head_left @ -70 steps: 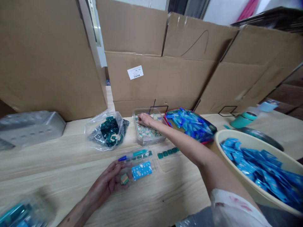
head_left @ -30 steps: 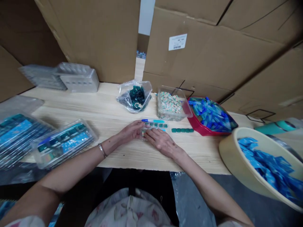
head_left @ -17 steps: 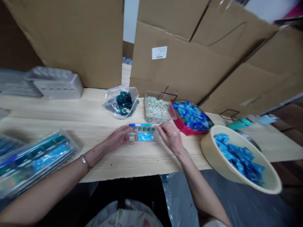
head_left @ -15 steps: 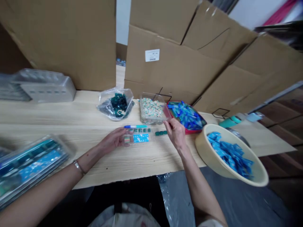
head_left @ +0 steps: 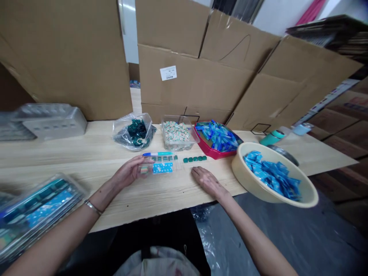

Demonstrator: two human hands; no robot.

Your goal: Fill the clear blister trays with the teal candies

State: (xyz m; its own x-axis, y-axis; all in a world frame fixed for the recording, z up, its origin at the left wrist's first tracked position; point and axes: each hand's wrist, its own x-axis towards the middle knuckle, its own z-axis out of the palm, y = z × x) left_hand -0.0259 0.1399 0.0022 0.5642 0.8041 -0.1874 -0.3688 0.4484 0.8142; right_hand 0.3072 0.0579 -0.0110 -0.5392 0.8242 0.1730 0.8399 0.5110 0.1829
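A clear plastic clamshell pack [head_left: 162,165] lies open on the wooden table [head_left: 86,161]. It holds a blue pen, small teal squares, a blue card and a striped eraser. My left hand [head_left: 130,171] curls round the pack's left end, thumb by the eraser. My right hand [head_left: 206,181] rests flat on the table to the right of the pack, fingers stretched out, holding nothing. A short row of teal squares [head_left: 194,158] sits in the open lid just beyond that hand.
Behind stand a bag of teal pieces [head_left: 133,131], a clear tub of striped erasers [head_left: 176,134], a red tray of blue pieces [head_left: 217,138] and a cream bowl of blue packets [head_left: 273,177]. Filled packs [head_left: 34,211] lie at left. Cardboard boxes [head_left: 201,76] wall the back.
My right hand has left the pack's lid, pulled back toward me and laid itself flat on the table. My left hand keeps hold of the pack's left end.
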